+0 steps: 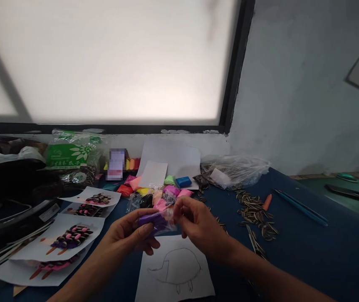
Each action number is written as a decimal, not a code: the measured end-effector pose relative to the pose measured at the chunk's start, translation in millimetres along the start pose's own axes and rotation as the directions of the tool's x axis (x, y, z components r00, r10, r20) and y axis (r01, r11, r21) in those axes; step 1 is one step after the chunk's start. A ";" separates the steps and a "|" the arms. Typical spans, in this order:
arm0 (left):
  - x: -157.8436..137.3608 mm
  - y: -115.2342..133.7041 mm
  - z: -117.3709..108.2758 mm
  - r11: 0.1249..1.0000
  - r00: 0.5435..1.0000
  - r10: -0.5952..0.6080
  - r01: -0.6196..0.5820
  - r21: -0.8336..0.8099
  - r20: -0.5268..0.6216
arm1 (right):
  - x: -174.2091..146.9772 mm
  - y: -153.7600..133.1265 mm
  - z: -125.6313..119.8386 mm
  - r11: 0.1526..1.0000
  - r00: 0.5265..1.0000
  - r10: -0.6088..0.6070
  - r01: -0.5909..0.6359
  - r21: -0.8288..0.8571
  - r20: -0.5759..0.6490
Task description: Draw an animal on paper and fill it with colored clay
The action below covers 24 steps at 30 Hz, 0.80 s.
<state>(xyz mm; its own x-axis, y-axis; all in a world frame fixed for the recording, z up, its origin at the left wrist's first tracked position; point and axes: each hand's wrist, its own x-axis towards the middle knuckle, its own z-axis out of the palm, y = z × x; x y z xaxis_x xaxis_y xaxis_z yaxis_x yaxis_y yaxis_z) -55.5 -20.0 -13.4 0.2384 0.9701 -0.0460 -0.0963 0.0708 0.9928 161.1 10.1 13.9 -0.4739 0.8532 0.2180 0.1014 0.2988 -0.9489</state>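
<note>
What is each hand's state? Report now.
Left hand: closed, holding the purple packet.
Right hand: closed, pinching the packet's clear wrapper edge.

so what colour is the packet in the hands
The packet is purple with clear wrapping; head view.

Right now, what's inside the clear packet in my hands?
The clear packet holds purple material. Your left hand covers part of it, so its full shape can't be seen.

Wndw (113, 63) w/ dk frame (234, 71); wall (289, 84)
</note>
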 end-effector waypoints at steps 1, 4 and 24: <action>0.5 0.9 0.4 1.000 1.000 0.000 0.000 -0.023 -0.013 | -0.8 0.7 0.9 1.000 1.000 -0.026 0.026 -0.018 -0.005; 1.5 2.2 2.8 0.998 0.999 -0.006 0.003 -0.068 -0.042 | -1.5 2.2 3.5 0.999 1.000 -0.025 0.025 -0.034 0.008; 3.5 -11.0 2.9 0.998 0.999 -0.027 0.029 0.048 -0.026 | -4.3 -5.1 11.0 0.990 0.993 0.015 0.001 -0.138 0.114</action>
<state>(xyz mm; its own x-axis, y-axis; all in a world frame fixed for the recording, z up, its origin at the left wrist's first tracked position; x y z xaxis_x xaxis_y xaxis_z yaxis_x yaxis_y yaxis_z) -50.8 -18.0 -24.2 0.2159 0.9735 -0.0759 -0.0433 0.0873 0.9952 153.1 0.1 15.3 -0.5686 0.8035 0.1762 0.2207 0.3553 -0.9083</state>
